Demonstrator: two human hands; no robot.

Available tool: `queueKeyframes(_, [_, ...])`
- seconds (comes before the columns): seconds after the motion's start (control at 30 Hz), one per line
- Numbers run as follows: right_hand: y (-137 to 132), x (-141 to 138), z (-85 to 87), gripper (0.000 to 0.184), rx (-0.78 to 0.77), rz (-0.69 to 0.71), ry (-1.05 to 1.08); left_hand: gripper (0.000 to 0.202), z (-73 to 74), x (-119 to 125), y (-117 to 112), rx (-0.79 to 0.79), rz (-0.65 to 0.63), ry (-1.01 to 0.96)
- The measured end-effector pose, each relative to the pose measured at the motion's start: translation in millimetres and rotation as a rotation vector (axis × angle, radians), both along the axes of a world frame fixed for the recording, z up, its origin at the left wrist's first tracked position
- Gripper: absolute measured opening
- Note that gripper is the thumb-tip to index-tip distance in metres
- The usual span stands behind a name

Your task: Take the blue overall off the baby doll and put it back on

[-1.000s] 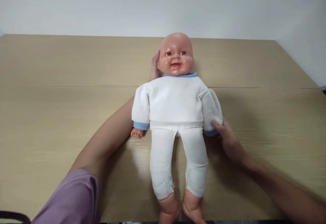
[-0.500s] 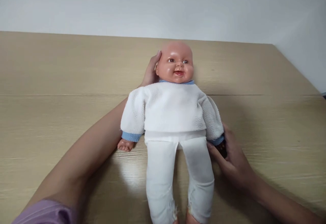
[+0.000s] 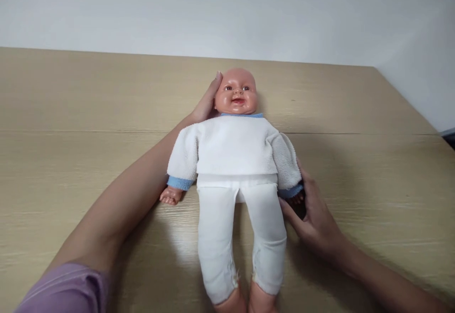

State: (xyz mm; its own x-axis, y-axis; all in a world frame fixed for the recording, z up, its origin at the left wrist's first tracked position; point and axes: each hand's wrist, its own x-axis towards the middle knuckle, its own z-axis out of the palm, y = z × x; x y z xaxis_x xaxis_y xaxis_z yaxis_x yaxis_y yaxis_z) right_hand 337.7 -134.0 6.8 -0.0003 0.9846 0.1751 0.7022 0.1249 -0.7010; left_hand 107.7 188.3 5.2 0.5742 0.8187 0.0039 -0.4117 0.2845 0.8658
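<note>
A baby doll (image 3: 236, 151) in a white fleece top with blue cuffs and collar and white trousers lies face up, its feet towards me. My left hand (image 3: 209, 97) cups the side and back of its bald head, with the thumb along the temple and the other fingers hidden behind it. At the doll's hip, my right hand (image 3: 311, 213) holds from the right side. Its thumb touches the trousers near the waist, while the fingers go behind the doll's sleeve and are partly hidden. Whether the doll's back touches the table cannot be seen.
A light wood-grain table (image 3: 373, 185) with a seam across it spreads under the doll. Behind it rises a pale wall (image 3: 213, 14). A dark object (image 3: 448, 136) shows at the far right edge, too little of it to name.
The doll has shifted slightly left, and its head has moved back and down towards the table. Both hands have moved along with it. More of the doll's lower legs now shows.
</note>
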Motion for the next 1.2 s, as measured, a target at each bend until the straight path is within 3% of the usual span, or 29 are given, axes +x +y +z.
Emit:
queueKeyframes(0.13, [-1.5, 3.1, -1.6, 0.093, 0.011, 0.011, -0.046, 0.097, -10.3, 1.5, 8.5, 0.015, 0.024, 0.031])
queueKeyframes(0.27, [0.4, 4.0, -1.0, 0.092, 0.027, 0.027, -0.075, 0.083, -24.1, -0.1, 22.6, 0.104, 0.137, 0.054])
queueKeyframes(0.37, [0.9, 3.6, -0.9, 0.092, 0.031, 0.022, -0.091, 0.075, -28.4, -0.4, 27.7, 0.122, 0.148, 0.045])
queueKeyframes(0.8, [1.2, 5.8, -1.6, 0.091, 0.032, 0.037, -0.114, 0.072, -10.4, -6.3, 9.2, 0.088, 0.091, 0.014])
queueKeyframes(1.2, [3.4, 5.0, -0.4, 0.089, 0.055, 0.035, -0.124, 0.080, -13.0, -3.7, 13.9, 0.082, 0.082, 0.049])
